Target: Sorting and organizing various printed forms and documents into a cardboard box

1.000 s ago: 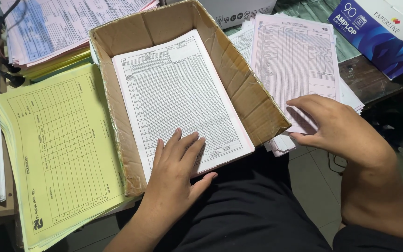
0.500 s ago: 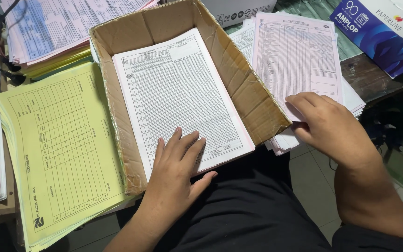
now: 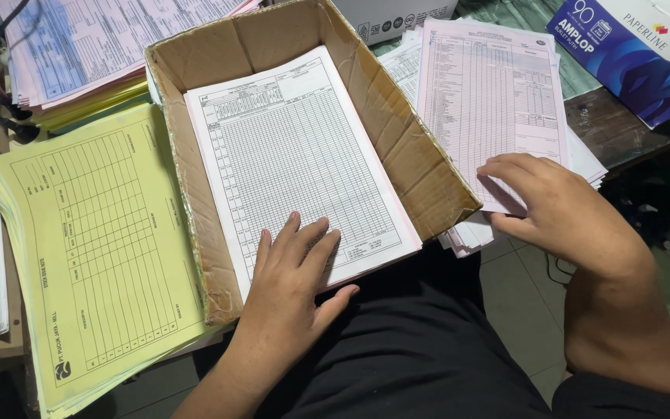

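Head view — white gridded forms [image 3: 296,155] lie flat, stacked in cardboard box [image 3: 397,147].

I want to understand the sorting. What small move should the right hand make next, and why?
Probably pinch and lift the top pink sheet. The right hand has its fingertips on that sheet's near corner, while the left hand rests flat on the white forms in the cardboard box.
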